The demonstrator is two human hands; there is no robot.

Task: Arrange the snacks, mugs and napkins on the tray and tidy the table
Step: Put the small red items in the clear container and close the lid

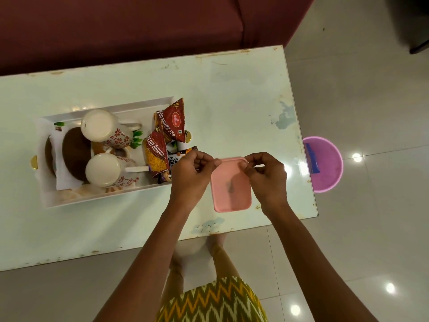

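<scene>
A white tray point(106, 198) sits on the left part of the table and holds two floral white mugs point(104, 127) point(105, 170), white napkins point(61, 180) and red snack packets point(173, 123) at its right end. A pink folded cloth point(232, 189) lies on the table right of the tray. My left hand point(193, 173) pinches the cloth's far left corner. My right hand point(267, 175) pinches its far right corner. Both hands hold the cloth's far edge slightly lifted.
The white table point(232, 94) ends just right of the cloth. A pink bucket point(325, 166) with a blue wrapper in it stands on the tiled floor beyond that edge. A maroon sofa point(139, 26) runs along the table's far side.
</scene>
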